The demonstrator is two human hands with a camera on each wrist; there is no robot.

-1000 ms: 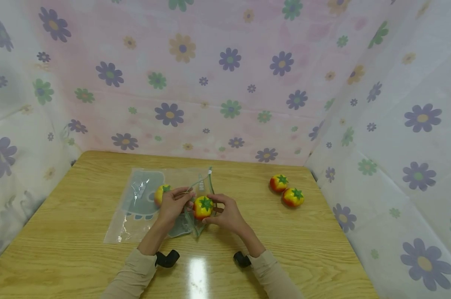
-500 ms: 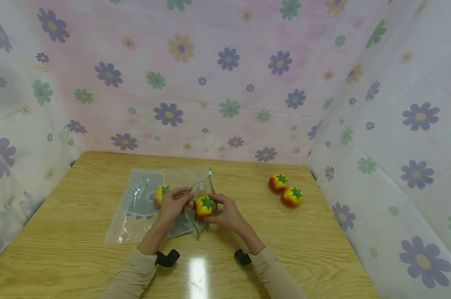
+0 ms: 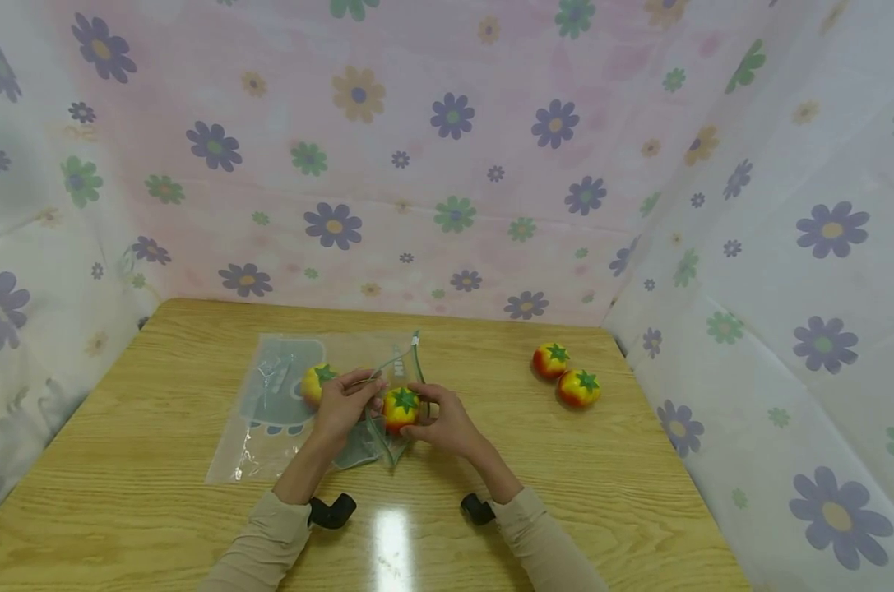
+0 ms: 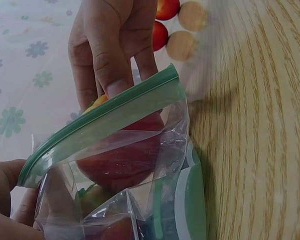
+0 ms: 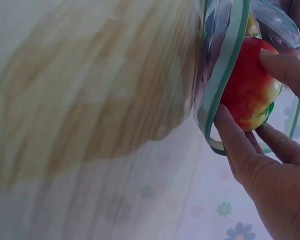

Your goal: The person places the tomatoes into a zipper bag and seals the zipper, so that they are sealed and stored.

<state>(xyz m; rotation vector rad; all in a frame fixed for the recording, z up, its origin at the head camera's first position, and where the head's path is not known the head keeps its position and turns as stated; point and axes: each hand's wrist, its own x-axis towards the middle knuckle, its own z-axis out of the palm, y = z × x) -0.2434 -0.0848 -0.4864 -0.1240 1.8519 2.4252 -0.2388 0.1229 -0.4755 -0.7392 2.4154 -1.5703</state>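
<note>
A clear zip bag (image 3: 228, 456) with a grey-blue print lies on the table, its green-edged mouth spread toward the right. My left hand (image 3: 335, 413) pinches the bag's rim, as the left wrist view also shows at the green zip strip (image 4: 102, 111). In the bag's mouth is a red-and-yellow tomato (image 5: 247, 82) with a green leafy top. Thumb and fingers of my right hand (image 3: 452, 423) grip this tomato from the right. Another tomato (image 3: 313, 385) sits deeper inside the bag, partly covered by my left hand.
Two more tomatoes, one farther back (image 3: 550, 362) and one nearer (image 3: 578, 390), sit side by side at the table's right. Flower-printed cloth (image 3: 454, 164) encloses the wooden table (image 3: 121, 460) at the back and sides. Black wrist mounts hang below both sleeves.
The gripped tomato and my right fingers have shifted slightly left in the bag's mouth. The tomato inside the bag has shifted a little left too. My left hand stays put.
</note>
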